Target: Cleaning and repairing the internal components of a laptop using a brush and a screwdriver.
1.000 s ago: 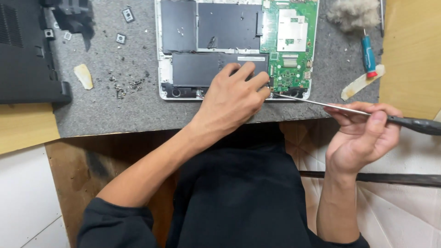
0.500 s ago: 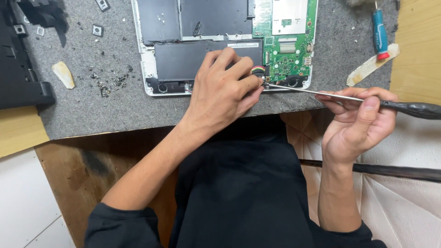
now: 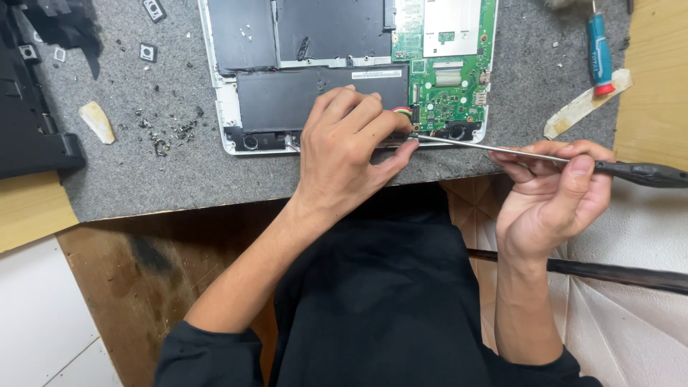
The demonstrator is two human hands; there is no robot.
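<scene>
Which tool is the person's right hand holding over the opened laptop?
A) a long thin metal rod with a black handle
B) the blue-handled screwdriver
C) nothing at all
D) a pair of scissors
A: the right hand grips a long thin metal rod with a black handle, its tip by the green circuit board; the blue-handled screwdriver lies untouched on the grey mat.

Probably a repair workshop: opened laptop (image 3: 344, 72), screwdriver (image 3: 598, 50), debris-strewn grey mat (image 3: 143, 179).

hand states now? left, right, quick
Left hand: curled, fingertips pressing on the opened laptop by the green circuit board.
Right hand: closed around a long screwdriver.
</scene>
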